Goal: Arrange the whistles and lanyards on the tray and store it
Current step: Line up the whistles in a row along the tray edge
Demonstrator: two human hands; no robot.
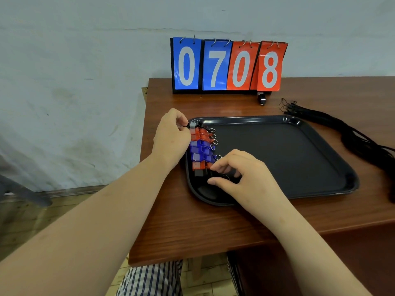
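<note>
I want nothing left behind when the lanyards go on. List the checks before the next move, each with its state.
1. Whistle row lined up along the tray's left edge, rings pointing right: ok.
2. Left hand pinches the far black whistle: ok.
3. Right hand gripping anything at the row's near end: cannot tell.
4. All whistles on tray: not ok, a stray whistle lies by the scoreboard.
5. Lanyards on tray: not ok, they lie on the table to its right.

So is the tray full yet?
Mostly empty: the whistles make one column along the left side of the tray; the rest is bare.
</note>
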